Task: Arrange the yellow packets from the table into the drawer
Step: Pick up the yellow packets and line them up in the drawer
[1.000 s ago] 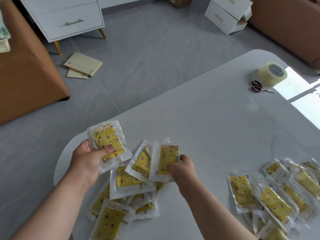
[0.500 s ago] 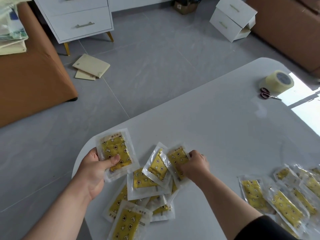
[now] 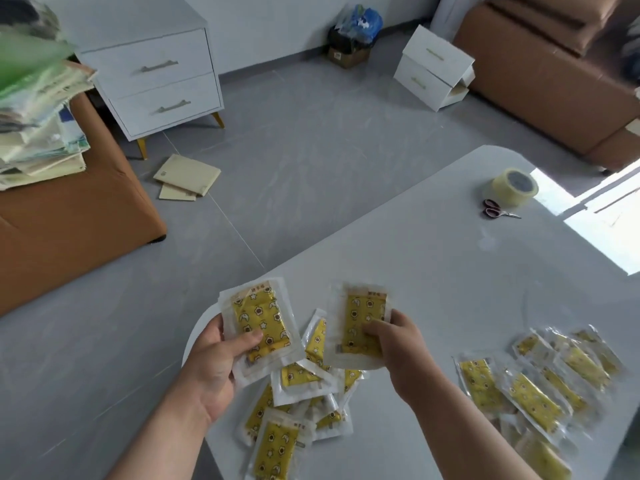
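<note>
Packets (image 3: 301, 379) lie heaped at the desk's (image 3: 433, 265) near left edge, with a second spread (image 3: 540, 386) at near right. Left hand (image 3: 214, 362) grips a thin stack (image 3: 261, 322), thumb on top; right hand (image 3: 398, 344) pinches one packet (image 3: 360, 323) beside it, above the heap.

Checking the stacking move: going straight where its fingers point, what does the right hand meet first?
Likely the yellow packets in the left hand, with the packet in the right hand touching first; depth unclear.

left hand (image 3: 211, 362) grips a packet bundle (image 3: 259, 323), right hand (image 3: 401, 344) pinches a single packet (image 3: 358, 313), thumbs uppermost.
</note>
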